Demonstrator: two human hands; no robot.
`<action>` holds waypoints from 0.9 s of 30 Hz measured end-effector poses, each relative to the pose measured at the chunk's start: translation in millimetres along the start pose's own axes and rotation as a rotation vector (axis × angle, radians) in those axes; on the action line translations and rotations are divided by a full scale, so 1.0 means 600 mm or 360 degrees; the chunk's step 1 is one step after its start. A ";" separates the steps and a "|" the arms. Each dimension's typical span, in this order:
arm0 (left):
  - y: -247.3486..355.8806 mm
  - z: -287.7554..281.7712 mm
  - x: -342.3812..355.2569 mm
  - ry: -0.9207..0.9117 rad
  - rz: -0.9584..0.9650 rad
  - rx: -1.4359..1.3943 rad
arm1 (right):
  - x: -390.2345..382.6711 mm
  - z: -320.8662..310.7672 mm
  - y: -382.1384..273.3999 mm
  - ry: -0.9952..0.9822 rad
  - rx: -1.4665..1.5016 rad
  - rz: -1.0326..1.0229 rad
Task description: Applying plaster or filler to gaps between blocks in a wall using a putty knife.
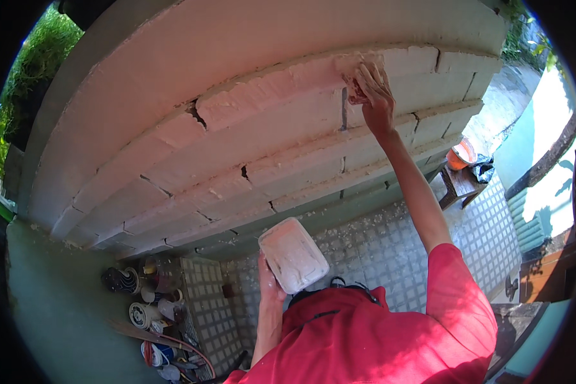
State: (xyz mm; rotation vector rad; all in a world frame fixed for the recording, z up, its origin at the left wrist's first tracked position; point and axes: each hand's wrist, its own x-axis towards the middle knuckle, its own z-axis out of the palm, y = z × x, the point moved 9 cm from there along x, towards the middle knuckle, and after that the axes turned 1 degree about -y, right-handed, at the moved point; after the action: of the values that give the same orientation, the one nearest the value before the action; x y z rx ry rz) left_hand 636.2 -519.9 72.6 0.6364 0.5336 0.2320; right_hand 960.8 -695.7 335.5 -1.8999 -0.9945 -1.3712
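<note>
High on a pale block wall (294, 153) with cracked joints, my right hand (376, 93) presses a plaster-smeared, partly red object (353, 89) against the raised upper band; its fingers cover much of it, so I cannot make out what it is. My left hand (269, 278) grips a rectangular tub (293, 255) coated in whitish plaster, held low in front of my red shirt. Dark gaps and grooves run between the wall's blocks.
A wooden stool (457, 185) with an orange bucket (461, 152) and dark plastic stands at the right on tiled floor (377, 249). Containers, tools and a hose (195, 349) crowd the lower left. Greenery and a tree trunk (544, 173) edge the view.
</note>
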 end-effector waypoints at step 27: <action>0.167 -0.245 -0.002 0.0237 0.0081 -0.0061 | 0.027 0.052 -0.211 0.0225 0.0112 0.0983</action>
State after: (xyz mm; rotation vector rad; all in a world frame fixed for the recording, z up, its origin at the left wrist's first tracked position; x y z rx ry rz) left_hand 551.5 -367.8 35.5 0.5989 0.6548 0.3386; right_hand 874.6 -597.3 346.1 -1.8130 -0.3291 -1.0623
